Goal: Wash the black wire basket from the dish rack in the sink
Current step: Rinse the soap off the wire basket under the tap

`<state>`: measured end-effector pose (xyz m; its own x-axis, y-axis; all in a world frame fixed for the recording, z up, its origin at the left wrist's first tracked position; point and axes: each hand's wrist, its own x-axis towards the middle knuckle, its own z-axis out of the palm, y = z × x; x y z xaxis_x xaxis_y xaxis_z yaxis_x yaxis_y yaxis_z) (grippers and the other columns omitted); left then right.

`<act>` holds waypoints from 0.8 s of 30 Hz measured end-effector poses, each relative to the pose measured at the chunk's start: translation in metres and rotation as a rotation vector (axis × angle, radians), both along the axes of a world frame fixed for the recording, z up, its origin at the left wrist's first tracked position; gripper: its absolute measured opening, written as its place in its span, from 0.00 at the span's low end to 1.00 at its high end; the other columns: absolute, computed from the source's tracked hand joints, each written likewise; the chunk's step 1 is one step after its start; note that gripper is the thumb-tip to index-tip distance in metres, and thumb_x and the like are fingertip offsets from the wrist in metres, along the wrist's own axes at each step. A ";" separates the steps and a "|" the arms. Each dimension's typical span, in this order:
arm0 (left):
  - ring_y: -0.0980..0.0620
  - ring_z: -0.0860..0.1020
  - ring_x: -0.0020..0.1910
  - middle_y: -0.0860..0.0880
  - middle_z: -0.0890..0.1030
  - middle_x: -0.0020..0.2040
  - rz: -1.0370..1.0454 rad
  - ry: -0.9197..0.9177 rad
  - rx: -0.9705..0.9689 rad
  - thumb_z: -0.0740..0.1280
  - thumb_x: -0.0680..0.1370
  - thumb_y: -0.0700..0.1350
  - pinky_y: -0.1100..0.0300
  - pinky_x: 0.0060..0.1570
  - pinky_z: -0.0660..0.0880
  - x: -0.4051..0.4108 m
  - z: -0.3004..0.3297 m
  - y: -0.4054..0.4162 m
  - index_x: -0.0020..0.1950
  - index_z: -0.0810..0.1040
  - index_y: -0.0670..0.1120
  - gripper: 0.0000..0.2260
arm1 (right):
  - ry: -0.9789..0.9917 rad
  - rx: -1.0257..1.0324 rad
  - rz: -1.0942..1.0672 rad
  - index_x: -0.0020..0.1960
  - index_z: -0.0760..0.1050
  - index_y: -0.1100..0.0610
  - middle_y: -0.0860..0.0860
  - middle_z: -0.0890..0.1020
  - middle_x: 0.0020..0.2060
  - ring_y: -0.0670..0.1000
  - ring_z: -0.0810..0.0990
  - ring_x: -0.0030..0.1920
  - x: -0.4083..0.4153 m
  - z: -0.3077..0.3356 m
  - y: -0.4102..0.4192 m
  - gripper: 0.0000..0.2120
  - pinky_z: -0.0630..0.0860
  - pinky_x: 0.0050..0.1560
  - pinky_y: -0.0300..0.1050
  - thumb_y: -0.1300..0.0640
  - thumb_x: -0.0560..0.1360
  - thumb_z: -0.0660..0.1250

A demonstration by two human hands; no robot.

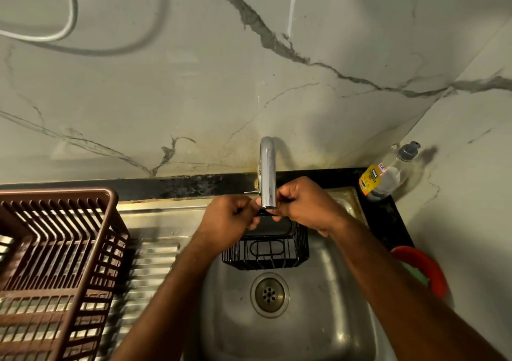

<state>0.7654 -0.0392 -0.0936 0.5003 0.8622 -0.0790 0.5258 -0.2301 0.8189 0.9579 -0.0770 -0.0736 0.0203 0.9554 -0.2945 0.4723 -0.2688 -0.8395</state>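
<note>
Grip of both hands [266, 211] curled around black wire basket [266, 245] rim.

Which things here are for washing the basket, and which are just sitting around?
For the job: black wire basket, held by left hand and right hand; tap; sink.

Just lying about: brown dish rack, soap bottle, red object, grey hose.

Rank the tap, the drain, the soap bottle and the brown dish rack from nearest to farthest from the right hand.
1. Tap, beside the right hand.
2. Drain, below it in the sink.
3. Soap bottle, back right corner.
4. Brown dish rack, far left.
</note>
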 end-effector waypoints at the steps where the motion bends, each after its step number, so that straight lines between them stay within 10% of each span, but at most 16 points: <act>1: 0.61 0.76 0.27 0.53 0.82 0.30 0.023 -0.050 -0.050 0.63 0.83 0.53 0.68 0.32 0.71 -0.001 0.000 0.000 0.37 0.80 0.49 0.17 | 0.006 0.005 0.004 0.47 0.86 0.58 0.48 0.88 0.39 0.45 0.86 0.43 0.001 0.002 0.000 0.02 0.81 0.56 0.52 0.61 0.74 0.76; 9: 0.47 0.80 0.34 0.45 0.81 0.31 0.171 -0.433 -0.364 0.64 0.79 0.53 0.61 0.43 0.79 -0.025 -0.022 -0.002 0.35 0.80 0.41 0.19 | 0.237 0.062 0.062 0.43 0.84 0.56 0.52 0.87 0.41 0.49 0.86 0.51 0.016 0.006 -0.017 0.13 0.76 0.63 0.45 0.47 0.72 0.69; 16: 0.47 0.85 0.45 0.44 0.87 0.41 0.070 -0.283 -0.339 0.64 0.81 0.54 0.47 0.57 0.79 -0.035 -0.031 -0.004 0.44 0.84 0.42 0.18 | 0.262 0.033 0.012 0.42 0.83 0.54 0.49 0.86 0.37 0.46 0.85 0.42 0.002 -0.008 -0.020 0.09 0.79 0.45 0.39 0.65 0.78 0.69; 24: 0.50 0.83 0.37 0.45 0.86 0.37 0.075 -0.416 -0.306 0.64 0.83 0.37 0.58 0.41 0.79 0.001 -0.007 -0.010 0.43 0.85 0.42 0.13 | 0.214 0.044 0.028 0.52 0.84 0.60 0.54 0.87 0.43 0.52 0.86 0.46 -0.015 -0.007 -0.015 0.06 0.83 0.54 0.50 0.59 0.78 0.71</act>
